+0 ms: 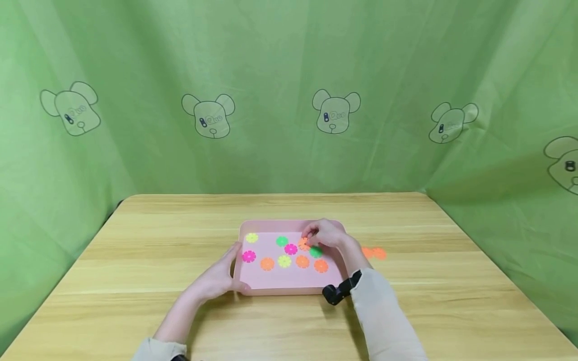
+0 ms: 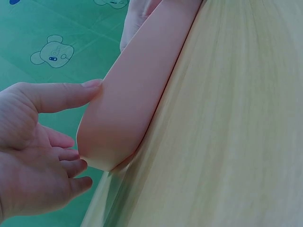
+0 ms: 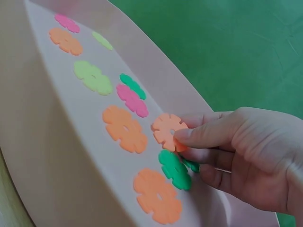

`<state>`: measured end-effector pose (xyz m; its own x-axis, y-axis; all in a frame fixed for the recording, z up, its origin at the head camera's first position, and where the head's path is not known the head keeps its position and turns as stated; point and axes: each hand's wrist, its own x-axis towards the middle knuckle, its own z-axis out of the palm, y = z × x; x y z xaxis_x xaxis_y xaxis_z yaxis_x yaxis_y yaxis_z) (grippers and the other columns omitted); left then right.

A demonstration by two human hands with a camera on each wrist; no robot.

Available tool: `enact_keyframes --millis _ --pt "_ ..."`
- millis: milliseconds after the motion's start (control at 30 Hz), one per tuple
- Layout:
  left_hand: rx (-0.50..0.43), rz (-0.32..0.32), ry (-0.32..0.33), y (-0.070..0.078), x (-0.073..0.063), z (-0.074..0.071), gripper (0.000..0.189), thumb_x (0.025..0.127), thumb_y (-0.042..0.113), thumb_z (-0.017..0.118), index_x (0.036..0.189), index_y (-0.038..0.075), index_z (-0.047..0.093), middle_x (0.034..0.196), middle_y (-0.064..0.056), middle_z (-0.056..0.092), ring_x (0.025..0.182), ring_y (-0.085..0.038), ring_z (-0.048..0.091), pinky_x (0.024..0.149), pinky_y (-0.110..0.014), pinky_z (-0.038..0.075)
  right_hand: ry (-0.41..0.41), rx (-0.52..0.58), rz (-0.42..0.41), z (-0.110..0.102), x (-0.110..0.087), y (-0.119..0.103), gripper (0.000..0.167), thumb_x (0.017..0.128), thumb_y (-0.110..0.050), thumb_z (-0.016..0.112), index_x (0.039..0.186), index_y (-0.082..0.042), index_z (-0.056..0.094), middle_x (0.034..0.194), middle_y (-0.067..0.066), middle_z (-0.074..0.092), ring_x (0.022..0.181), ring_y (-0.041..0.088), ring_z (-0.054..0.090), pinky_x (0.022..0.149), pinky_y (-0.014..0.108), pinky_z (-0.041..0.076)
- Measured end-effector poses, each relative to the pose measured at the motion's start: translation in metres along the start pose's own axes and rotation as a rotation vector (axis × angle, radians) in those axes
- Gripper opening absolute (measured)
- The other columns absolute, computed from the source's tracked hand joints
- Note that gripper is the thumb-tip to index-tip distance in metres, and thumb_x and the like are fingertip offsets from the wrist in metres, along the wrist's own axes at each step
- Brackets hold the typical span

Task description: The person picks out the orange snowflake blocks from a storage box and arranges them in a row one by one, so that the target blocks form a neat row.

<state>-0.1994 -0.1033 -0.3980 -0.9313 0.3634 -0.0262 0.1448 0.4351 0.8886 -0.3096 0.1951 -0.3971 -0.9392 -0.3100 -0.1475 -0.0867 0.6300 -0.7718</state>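
A shallow pink tray (image 1: 289, 291) lies on the table, with notched, flower-shaped plastic discs spread over its floor. My right hand (image 1: 328, 234) reaches over its right side. Between thumb and fingers it pinches an orange disc (image 3: 164, 129), tilted up in the right wrist view. Just below that disc is a green disc (image 3: 175, 170), with another bit of green partly hidden behind my fingers. At the tray's left end, my left hand (image 1: 217, 278) touches the rim, thumb at the near corner and fingers along the side. Its fingers look relaxed in the left wrist view.
Orange discs (image 1: 379, 253) lie on the wooden table (image 1: 451, 301) to the tray's right, partly behind my right forearm. Yellow (image 1: 284, 261), pink (image 1: 249, 256) and more orange discs (image 1: 267, 264) sit in the tray. A green curtain (image 1: 271, 165) hangs around the table.
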Motion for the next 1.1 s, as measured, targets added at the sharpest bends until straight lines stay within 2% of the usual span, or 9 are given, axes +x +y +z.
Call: enact_keyframes --millis 133,267,400,533,800,933,1100 --pt "0.001 -0.004 0.0 0.001 0.0 0.0 0.108 0.062 0.008 0.08 0.146 -0.005 0.014 0.152 -0.021 0.012 0.139 -0.035 0.009 0.11 -0.053 0.008 0.029 -0.038 0.002 -0.002 0.0 0.002 0.015 0.078 -0.001 0.068 0.093 -0.003 0.069 0.075 0.003 0.058 0.057 0.013 0.045 0.052 0.022 0.038" --pt "0.002 -0.006 -0.001 0.001 0.0 0.001 0.107 0.062 0.008 0.08 0.146 -0.005 0.014 0.152 -0.021 0.012 0.139 -0.036 0.01 0.11 -0.053 0.008 0.052 -0.061 0.004 -0.003 -0.002 0.005 0.014 0.079 -0.005 0.069 0.093 -0.006 0.07 0.075 0.001 0.06 0.06 0.012 0.053 0.057 0.023 0.046" --pt "0.0 -0.005 0.001 0.001 0.0 0.001 0.107 0.062 0.007 0.08 0.145 -0.006 0.014 0.152 -0.022 0.012 0.139 -0.036 0.009 0.11 -0.053 0.008 0.029 -0.022 -0.053 -0.006 -0.004 0.008 0.017 0.08 -0.001 0.066 0.097 0.001 0.068 0.078 0.004 0.061 0.066 0.013 0.056 0.062 0.025 0.05" --pt "-0.005 -0.008 0.004 0.001 0.0 0.001 0.107 0.061 0.007 0.08 0.145 -0.006 0.014 0.152 -0.022 0.012 0.139 -0.036 0.01 0.11 -0.053 0.008 -0.004 0.029 -0.11 -0.011 -0.007 0.008 0.019 0.081 0.004 0.061 0.1 0.007 0.065 0.08 0.008 0.061 0.069 0.013 0.054 0.062 0.024 0.048" --pt "-0.022 -0.009 0.007 -0.001 0.0 0.002 0.108 0.061 0.007 0.08 0.145 -0.006 0.014 0.152 -0.022 0.012 0.138 -0.036 0.01 0.11 -0.053 0.008 0.0 0.038 -0.189 -0.02 -0.013 0.004 0.024 0.08 0.004 0.062 0.104 0.008 0.064 0.086 0.008 0.063 0.077 0.014 0.058 0.071 0.026 0.051" --pt "-0.018 -0.007 0.009 -0.002 0.0 0.002 0.107 0.061 0.006 0.08 0.145 -0.006 0.015 0.151 -0.022 0.013 0.138 -0.036 0.01 0.11 -0.054 0.009 0.012 0.101 -0.171 -0.027 -0.018 0.004 0.026 0.082 0.002 0.061 0.107 0.008 0.062 0.09 0.009 0.063 0.08 0.015 0.058 0.074 0.028 0.052" --pt "-0.009 -0.008 0.016 -0.001 0.0 0.002 0.107 0.061 0.006 0.08 0.145 -0.006 0.016 0.151 -0.022 0.013 0.138 -0.037 0.011 0.109 -0.054 0.009 0.042 0.24 -0.088 -0.036 -0.026 0.002 0.029 0.082 0.003 0.061 0.111 0.008 0.06 0.093 0.011 0.061 0.084 0.018 0.057 0.082 0.038 0.052"
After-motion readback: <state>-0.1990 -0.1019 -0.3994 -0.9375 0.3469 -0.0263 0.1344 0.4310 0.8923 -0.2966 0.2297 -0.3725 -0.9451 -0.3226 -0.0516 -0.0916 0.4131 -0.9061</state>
